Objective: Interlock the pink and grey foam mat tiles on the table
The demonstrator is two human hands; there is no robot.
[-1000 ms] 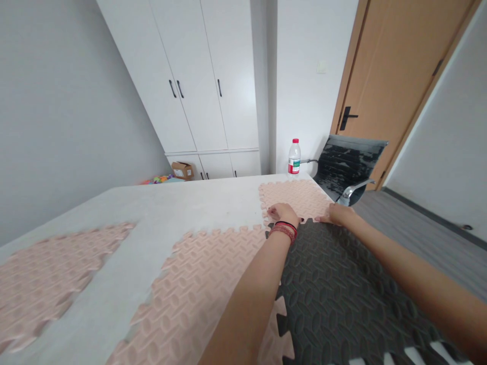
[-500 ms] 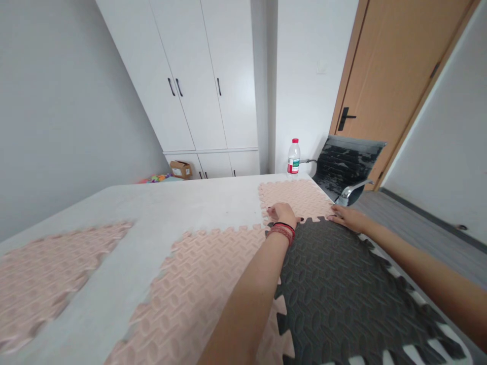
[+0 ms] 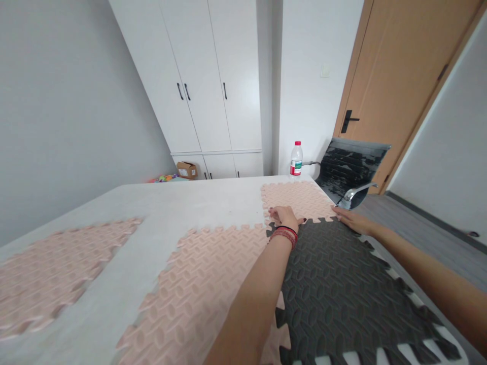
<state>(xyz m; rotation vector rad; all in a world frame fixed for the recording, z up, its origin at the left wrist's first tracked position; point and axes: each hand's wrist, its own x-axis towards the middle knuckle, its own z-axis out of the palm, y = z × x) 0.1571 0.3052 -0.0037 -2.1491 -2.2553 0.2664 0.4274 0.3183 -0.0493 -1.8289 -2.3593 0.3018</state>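
Two bare hands press at the seam where one dark gray foam mat [image 3: 342,284] meets the farthest of three pink ones on a white tabletop [image 3: 95,208]. The left hand [image 3: 286,217], with red and black bands at its wrist, rests over the far pink mat [image 3: 299,197] and the dark mat's corner, thumb set apart from its bent fingers. The right hand [image 3: 352,221] lies with fingers stretched out at the seam's outer end, by the tabletop's right edge; neither hand is seen pinching anything. A second pink mat, the middle pink mat [image 3: 209,279], lies along the dark mat's left side, and the third, the left pink mat [image 3: 64,268], lies apart. One red-capped bottle [image 3: 296,161] stands beyond the far mat, near one black chair [image 3: 348,167]. Behind are one cardboard box [image 3: 187,170] and one wooden door [image 3: 403,76].
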